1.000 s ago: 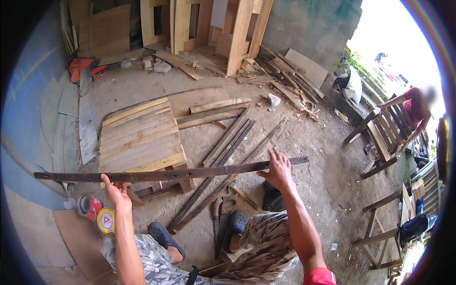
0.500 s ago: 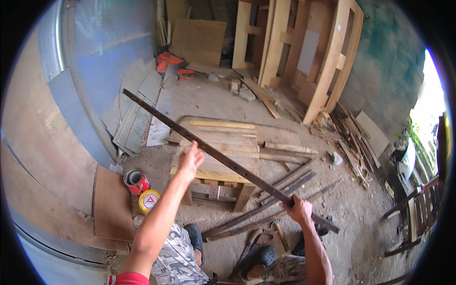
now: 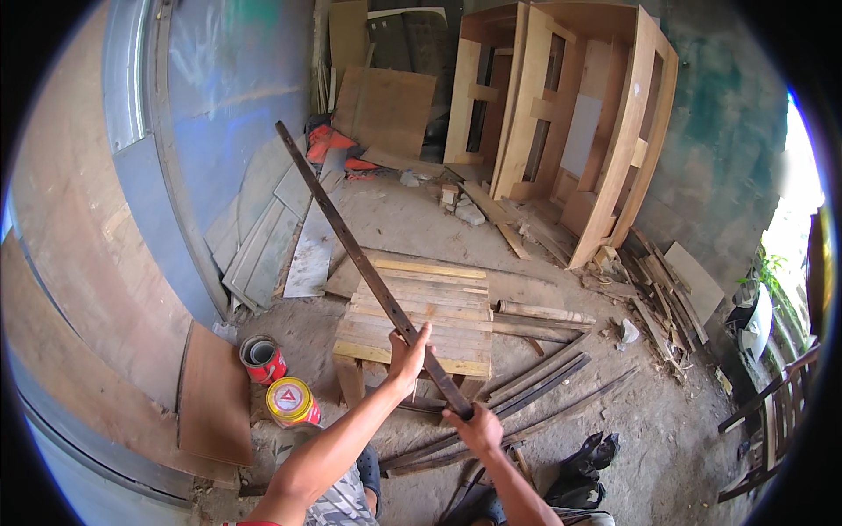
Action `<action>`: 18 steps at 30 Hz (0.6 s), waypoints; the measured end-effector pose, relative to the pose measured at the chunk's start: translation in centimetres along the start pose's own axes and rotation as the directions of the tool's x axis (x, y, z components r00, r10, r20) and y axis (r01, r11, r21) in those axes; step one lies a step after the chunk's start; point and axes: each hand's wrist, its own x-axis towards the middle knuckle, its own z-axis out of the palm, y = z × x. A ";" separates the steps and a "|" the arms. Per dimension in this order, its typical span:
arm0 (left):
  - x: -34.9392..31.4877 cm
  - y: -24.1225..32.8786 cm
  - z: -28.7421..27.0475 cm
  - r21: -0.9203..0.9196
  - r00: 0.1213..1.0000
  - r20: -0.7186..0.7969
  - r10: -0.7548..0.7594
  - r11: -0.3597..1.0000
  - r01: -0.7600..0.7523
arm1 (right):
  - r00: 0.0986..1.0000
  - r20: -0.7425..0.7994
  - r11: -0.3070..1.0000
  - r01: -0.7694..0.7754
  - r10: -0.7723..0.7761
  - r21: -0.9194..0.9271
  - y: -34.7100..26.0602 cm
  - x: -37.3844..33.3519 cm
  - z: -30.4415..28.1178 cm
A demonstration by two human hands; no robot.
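A long, dark strip of wood (image 3: 353,245) with small holes along its face slants over the low slatted wooden table (image 3: 421,294). Its far end points up and to the left. My left hand (image 3: 406,364) is closed around the strip in its lower half, thumb along the right-hand edge. Close to the near end, my right hand (image 3: 476,430) grips it with the fingers wrapped round. The strip is held up off the table, and its near tip is hidden by my right hand.
Left of the table stand an open red can (image 3: 263,359) and a yellow-lidded can (image 3: 292,401). Dark wooden strips (image 3: 544,377) lie on the floor at right, near a black plastic bag (image 3: 586,469). Wooden frames (image 3: 561,131) and scrap wood (image 3: 658,280) are farther back.
The strip has swung steeper, its near end moving left and its far end shifting right and away. My right hand has come left, closer to my left hand, which now wraps the strip.
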 end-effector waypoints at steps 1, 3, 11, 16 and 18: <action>0.6 0.4 0.8 0.035 0.998 -0.058 0.013 0.999 -0.011 | 1.000 0.006 1.000 -0.006 0.006 0.023 -0.5 0.1 0.6; 0.9 1.3 3.3 0.043 0.993 -0.115 0.036 0.999 -0.031 | 1.000 -0.003 0.989 0.012 -0.011 0.149 -0.2 0.9 1.8; 4.7 3.3 2.1 0.648 0.812 -0.129 0.569 0.668 -0.365 | 0.857 0.231 0.887 0.435 -0.460 0.155 -1.7 0.2 4.6; 4.4 8.0 1.7 0.773 0.772 0.123 0.624 0.428 -0.469 | 0.851 0.212 0.875 0.482 -0.480 0.046 1.5 1.5 -4.1; 4.0 9.1 0.4 0.802 0.755 0.200 0.624 0.338 -0.492 | 0.894 0.089 0.896 0.444 -0.440 -0.028 2.8 2.7 -7.1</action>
